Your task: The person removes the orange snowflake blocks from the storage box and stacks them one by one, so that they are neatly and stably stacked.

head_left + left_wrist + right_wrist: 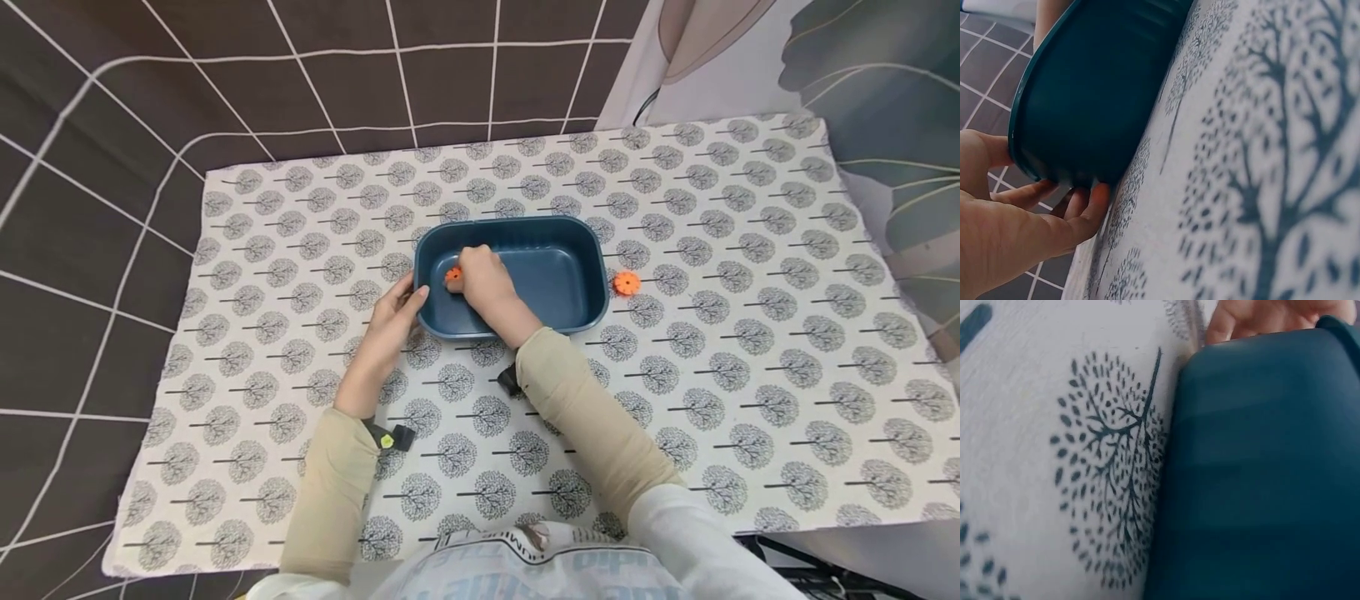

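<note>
A dark blue rectangular plastic basin with rounded corners stands on the cloth. At its left end my left hand grips it, the thumb over the rim and the other fingers against the outer wall, as the left wrist view shows of the basin. My right hand reaches down inside the basin's left half. Its curled fingers pinch a small orange notched disc, partly hidden by the hand. The right wrist view has only the basin's outer side and part of the left hand.
Just right of the basin, a second orange notched disc lies on the tree-patterned cloth that covers the table. Dark tiled-pattern covering rises behind and to the left. A patterned curtain hangs at the right.
</note>
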Motion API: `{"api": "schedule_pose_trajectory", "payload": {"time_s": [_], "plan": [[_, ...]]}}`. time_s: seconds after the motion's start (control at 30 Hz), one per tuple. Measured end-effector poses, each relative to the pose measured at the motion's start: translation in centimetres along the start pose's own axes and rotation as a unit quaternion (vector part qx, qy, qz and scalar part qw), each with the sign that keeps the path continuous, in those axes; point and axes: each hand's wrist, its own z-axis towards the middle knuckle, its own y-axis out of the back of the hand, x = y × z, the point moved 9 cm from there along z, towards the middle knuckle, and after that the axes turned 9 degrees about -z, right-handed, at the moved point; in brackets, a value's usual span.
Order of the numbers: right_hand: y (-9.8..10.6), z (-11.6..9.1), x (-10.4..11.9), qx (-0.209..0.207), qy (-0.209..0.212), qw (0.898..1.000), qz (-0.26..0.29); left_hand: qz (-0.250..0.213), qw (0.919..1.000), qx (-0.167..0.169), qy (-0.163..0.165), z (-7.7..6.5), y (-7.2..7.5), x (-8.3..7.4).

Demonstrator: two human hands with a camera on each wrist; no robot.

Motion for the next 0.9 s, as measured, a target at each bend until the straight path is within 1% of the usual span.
{"api": "schedule_pose_trajectory", "payload": {"time_s": [0.13,0.37,0.47,0.6,0.73,0.9], "plan": [[0.7,-0.5,-0.2,-0.018,0.014,0.999,0.023,0.006,1.0000,-0.003,0.006,0.0,0.0,0.0],[2.0,-1.7,-0.6,-0.046,0.058,0.997,0.022,0.003,1.0000,-0.002,0.003,0.0,-0.1,-0.1],[2.4,-2.1,-1.0,-0.054,0.070,0.996,0.025,0.005,1.0000,-0.003,0.000,0.0,-0.1,-0.2],[2.9,-2.5,-1.4,-0.068,0.092,0.993,0.029,0.002,1.0000,-0.006,-0.004,0.0,-0.1,-0.3],[3.6,-3.2,-1.9,-0.084,0.114,0.989,0.039,0.006,0.9999,-0.010,0.001,-0.1,-0.1,-0.3],[4.7,-4.4,-2.8,-0.105,0.127,0.985,0.052,0.005,1.0000,-0.008,0.001,-0.1,-0.2,-0.3]]}}
